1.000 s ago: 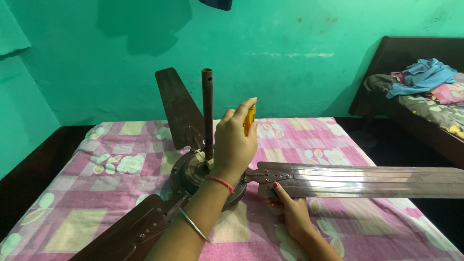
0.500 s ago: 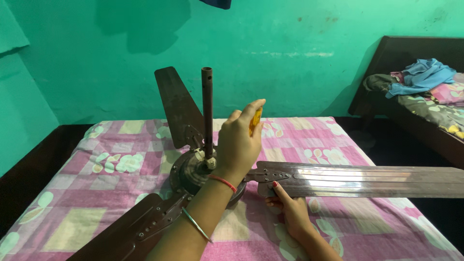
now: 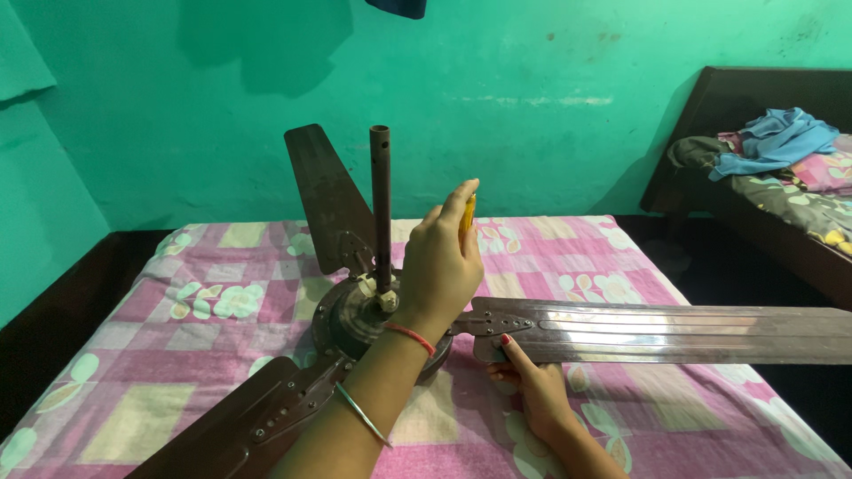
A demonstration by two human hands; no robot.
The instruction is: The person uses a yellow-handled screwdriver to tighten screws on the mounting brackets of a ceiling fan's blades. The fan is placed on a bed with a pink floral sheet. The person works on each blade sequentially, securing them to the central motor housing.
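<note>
A dark brown ceiling fan lies on a bed, its motor hub [image 3: 351, 319] up and its rod [image 3: 381, 208] standing upright. My left hand [image 3: 439, 266] is over the hub, shut on a yellow-handled tool [image 3: 468, 213] whose tip is hidden behind the hand. My right hand [image 3: 532, 390] grips the near edge of the right blade [image 3: 674, 333] close to its bracket, thumb on top and fingers underneath. A second blade [image 3: 240, 426] runs to the lower left, and a third blade [image 3: 324, 195] rises at the back.
The bedsheet [image 3: 204, 302] is pink and yellow checks with flower prints. A green wall [image 3: 532, 106] stands behind. At the right stands another bed [image 3: 781, 222] with a dark headboard and a heap of clothes [image 3: 772, 142]. Dark floor lies between the beds.
My left hand with the yellow tool has shifted slightly to the right over the hub. My right hand stays on the right blade.
</note>
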